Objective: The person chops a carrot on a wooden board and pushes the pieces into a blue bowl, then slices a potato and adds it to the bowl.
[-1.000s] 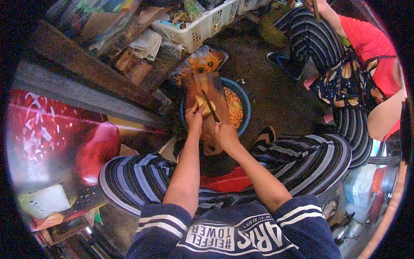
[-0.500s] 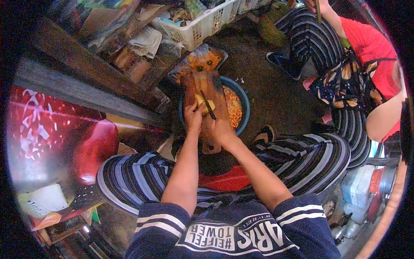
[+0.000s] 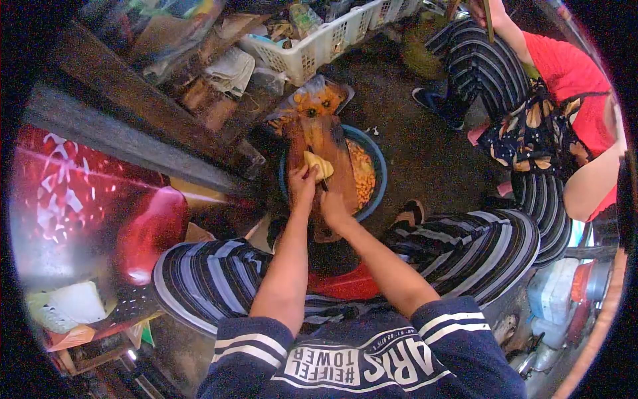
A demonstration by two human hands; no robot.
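Note:
My left hand (image 3: 303, 185) is closed on a pale yellow piece of food (image 3: 319, 166) above the wooden board (image 3: 342, 183). Close beside it on the right, my right hand (image 3: 333, 205) grips a knife (image 3: 324, 187), whose blade is mostly hidden by the yellow piece. Under the board sits a blue basin (image 3: 380, 174) with small orange pieces (image 3: 363, 179) inside. At the far end of the board lies a tray (image 3: 345, 95) with orange food (image 3: 312, 103) in it.
A white crate (image 3: 312, 50) stands at the back. Wooden beams (image 3: 146, 106) and a red surface (image 3: 66, 193) are on the left. Another person in a red top (image 3: 565, 63) sits at the right. A red stool (image 3: 345, 284) shows between my legs.
The knife, earlier lying diagonally over the yellow piece, is now lower and mostly hidden. The yellow piece is more exposed and tilted. Both hands have shifted slightly.

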